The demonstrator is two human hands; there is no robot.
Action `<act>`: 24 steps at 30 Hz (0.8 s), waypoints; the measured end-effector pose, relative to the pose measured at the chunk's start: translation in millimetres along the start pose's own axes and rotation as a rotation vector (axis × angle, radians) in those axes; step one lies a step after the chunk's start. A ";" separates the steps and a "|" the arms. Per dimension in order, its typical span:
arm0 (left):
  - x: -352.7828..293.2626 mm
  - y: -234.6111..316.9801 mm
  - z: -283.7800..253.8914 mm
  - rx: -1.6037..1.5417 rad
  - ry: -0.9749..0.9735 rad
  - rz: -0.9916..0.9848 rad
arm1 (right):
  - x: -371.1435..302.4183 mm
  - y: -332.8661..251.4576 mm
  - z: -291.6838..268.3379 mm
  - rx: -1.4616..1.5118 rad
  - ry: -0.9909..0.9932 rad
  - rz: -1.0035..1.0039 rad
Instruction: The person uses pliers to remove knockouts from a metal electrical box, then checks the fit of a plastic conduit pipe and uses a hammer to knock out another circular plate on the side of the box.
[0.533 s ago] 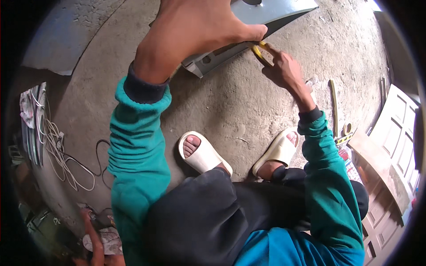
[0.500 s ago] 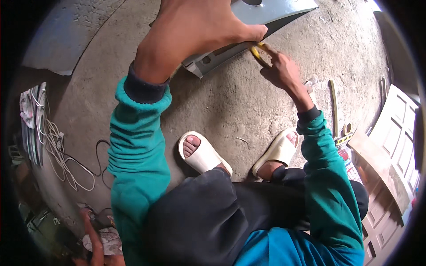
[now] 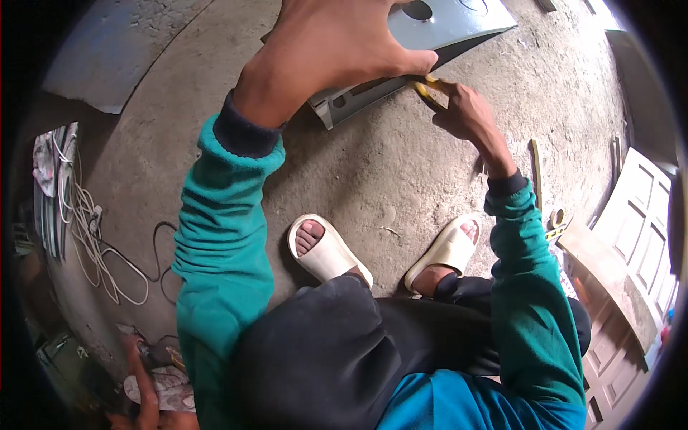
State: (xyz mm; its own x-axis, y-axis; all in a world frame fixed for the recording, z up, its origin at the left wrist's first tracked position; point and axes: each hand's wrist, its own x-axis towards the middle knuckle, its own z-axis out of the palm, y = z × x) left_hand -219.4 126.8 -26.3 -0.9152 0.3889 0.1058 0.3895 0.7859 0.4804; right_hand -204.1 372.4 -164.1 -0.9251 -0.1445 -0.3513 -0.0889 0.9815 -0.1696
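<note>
A grey sheet-metal casing (image 3: 469,27) with round cutouts stands at an angle above the floor at the top of the view. My left hand (image 3: 337,54) lies across it and grips its near edge; the thumb presses along that edge, while the other fingers are hidden behind the hand or beyond the picture. In my right hand (image 3: 467,113) are pliers with yellow and black handles (image 3: 428,94). Their tip end meets the casing's edge beside my left thumb, and the jaws cannot be made out.
My sandalled feet (image 3: 326,247) rest on the rough concrete floor (image 3: 351,179). White cables (image 3: 89,244) lie at left. To the right are a thin strip (image 3: 537,172), a tape roll (image 3: 557,217) and panelled doors (image 3: 634,208). Another person's arm (image 3: 147,387) shows at lower left.
Both hands, the casing and the pliers have shifted slightly right and down in the picture. Both grips look the same.
</note>
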 end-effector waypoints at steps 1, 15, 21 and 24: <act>-0.3 -10.5 3.7 0.005 -0.001 -0.009 | -2.0 0.7 1.7 0.060 0.037 0.008; -1.9 13.4 -8.0 -0.037 0.023 0.090 | -11.2 6.4 37.8 0.217 0.027 0.022; 4.4 -4.9 -3.8 -0.083 -0.073 -0.014 | -41.8 -38.8 83.3 0.176 -0.103 -0.095; 7.6 -8.6 8.7 -0.066 0.026 0.051 | -40.4 -37.1 95.3 0.236 0.041 0.107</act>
State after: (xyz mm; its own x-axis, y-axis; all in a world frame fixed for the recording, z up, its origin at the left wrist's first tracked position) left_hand -228.8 127.2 -37.2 -0.8972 0.4141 0.1533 0.4284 0.7321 0.5297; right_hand -128.2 329.9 -231.3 -0.9392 -0.0319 -0.3419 0.0941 0.9337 -0.3454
